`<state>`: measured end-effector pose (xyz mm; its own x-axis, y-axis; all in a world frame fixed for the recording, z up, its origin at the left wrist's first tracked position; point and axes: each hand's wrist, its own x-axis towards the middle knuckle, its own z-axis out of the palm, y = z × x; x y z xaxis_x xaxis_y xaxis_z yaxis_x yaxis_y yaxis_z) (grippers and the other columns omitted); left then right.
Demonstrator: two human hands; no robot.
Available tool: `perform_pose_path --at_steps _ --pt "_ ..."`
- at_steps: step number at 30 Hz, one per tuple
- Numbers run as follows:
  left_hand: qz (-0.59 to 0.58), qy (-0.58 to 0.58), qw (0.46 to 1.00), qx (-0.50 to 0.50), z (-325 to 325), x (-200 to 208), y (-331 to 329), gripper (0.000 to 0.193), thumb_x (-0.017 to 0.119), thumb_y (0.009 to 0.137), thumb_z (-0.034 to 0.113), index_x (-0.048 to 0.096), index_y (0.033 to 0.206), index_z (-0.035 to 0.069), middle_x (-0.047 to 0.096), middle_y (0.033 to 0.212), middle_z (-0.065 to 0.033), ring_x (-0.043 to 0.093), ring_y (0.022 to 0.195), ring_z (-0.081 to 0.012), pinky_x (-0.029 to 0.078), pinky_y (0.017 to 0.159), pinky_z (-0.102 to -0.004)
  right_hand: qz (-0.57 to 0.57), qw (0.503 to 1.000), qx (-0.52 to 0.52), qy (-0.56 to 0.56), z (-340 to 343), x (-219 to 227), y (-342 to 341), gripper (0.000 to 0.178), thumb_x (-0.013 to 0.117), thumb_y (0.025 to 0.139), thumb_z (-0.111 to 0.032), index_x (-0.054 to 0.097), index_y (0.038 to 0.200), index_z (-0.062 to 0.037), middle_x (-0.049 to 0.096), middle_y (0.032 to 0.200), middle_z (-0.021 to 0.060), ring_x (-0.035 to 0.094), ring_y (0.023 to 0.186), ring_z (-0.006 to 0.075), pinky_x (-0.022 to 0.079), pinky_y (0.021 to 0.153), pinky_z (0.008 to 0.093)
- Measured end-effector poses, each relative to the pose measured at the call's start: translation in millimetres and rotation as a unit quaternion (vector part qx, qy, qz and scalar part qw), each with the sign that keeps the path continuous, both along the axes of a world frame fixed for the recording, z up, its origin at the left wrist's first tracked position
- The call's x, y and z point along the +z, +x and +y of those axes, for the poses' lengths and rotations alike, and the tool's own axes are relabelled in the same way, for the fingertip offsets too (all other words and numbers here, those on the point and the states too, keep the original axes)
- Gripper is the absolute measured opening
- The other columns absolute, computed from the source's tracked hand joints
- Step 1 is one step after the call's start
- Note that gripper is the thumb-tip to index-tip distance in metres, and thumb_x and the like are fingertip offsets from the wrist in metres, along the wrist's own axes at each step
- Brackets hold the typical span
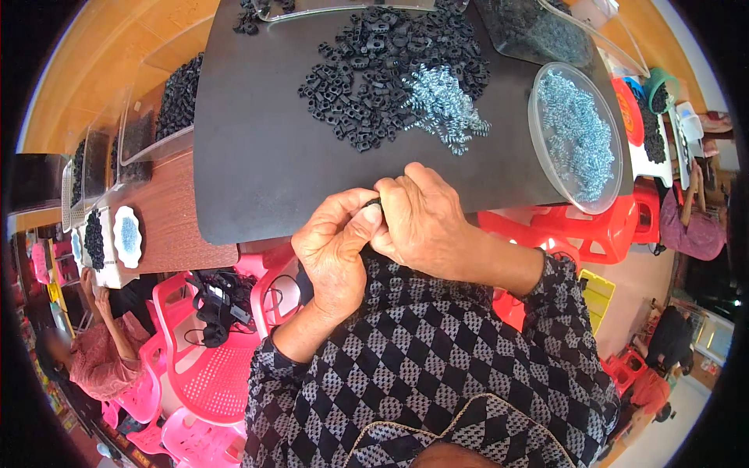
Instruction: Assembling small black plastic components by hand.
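Note:
Over the table's near edge, my left hand (334, 243) and my right hand (421, 220) meet, fingers pinched together. Between them shows a sliver of a small black plastic piece (374, 203), mostly covered by my fingers and thumbs. Beyond my hands, on the dark table (257, 140), lies a heap of small black plastic pieces with holes (351, 101). A pile of small silvery coil springs (445, 105) rests against the heap's right side. To the right, a round clear dish (538, 148) holds many more springs.
Clear bins of black pieces stand at the left (178, 101) and the far right (538, 35). A pink chair (211, 382) with black bags is at my left, red stools (601, 226) at my right. Other people sit at the left (109, 351) and right (690, 226).

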<state>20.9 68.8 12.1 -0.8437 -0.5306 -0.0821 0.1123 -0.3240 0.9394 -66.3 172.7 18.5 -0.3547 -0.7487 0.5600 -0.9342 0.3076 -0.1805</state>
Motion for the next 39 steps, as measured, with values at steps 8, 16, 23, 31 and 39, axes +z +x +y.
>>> perform_pose_path --at_steps 8,16,23,31,39 --pt "-0.024 0.033 0.995 -0.092 -30 14 -10 0.015 0.065 0.085 0.003 0.065 0.097 -0.007 0.067 0.086 -0.0071 0.061 0.075 -0.0110 0.049 0.073 -0.0231 -0.115 0.991 0.047 -0.057 2 9 -15 0.052 0.073 0.059 -0.003 0.052 0.106 0.0055 0.054 0.069 0.0081 0.052 0.060 0.0244 0.043 0.050 0.0349" --pt "-0.056 0.070 0.978 -0.187 -53 14 -11 0.015 0.064 0.086 0.006 0.066 0.093 -0.007 0.067 0.076 -0.0105 0.064 0.068 -0.0148 0.052 0.068 -0.0257 -0.176 0.981 0.076 -0.012 0 21 -21 0.050 0.076 0.062 -0.008 0.053 0.105 0.0038 0.058 0.071 0.0091 0.054 0.060 0.0254 0.044 0.052 0.0367" --pt "-0.042 0.085 0.980 -0.177 -50 16 -12 0.014 0.063 0.087 0.005 0.066 0.093 -0.008 0.066 0.076 -0.0111 0.063 0.067 -0.0159 0.051 0.067 -0.0261 -0.150 0.985 0.076 0.029 0 23 -22 0.051 0.077 0.063 -0.012 0.053 0.104 0.0030 0.058 0.072 0.0095 0.054 0.062 0.0252 0.043 0.052 0.0365" --pt "-0.024 0.084 0.982 -0.170 -48 17 -12 0.016 0.066 0.085 0.007 0.067 0.090 -0.008 0.067 0.077 -0.0108 0.061 0.068 -0.0151 0.050 0.067 -0.0255 -0.117 0.988 0.092 -0.041 -7 17 -22 0.045 0.079 0.061 -0.013 0.054 0.094 0.0027 0.055 0.069 0.0078 0.048 0.058 0.0231 0.040 0.051 0.0345" --pt "-0.006 0.124 0.990 -0.072 -35 4 -1 0.019 0.071 0.080 0.007 0.068 0.093 -0.007 0.068 0.084 -0.0086 0.060 0.075 -0.0137 0.045 0.072 -0.0237 -0.056 0.994 0.097 -0.003 -9 13 -20 0.032 0.073 0.062 -0.011 0.052 0.083 0.0009 0.044 0.062 0.0059 0.041 0.057 0.0217 0.036 0.051 0.0339"
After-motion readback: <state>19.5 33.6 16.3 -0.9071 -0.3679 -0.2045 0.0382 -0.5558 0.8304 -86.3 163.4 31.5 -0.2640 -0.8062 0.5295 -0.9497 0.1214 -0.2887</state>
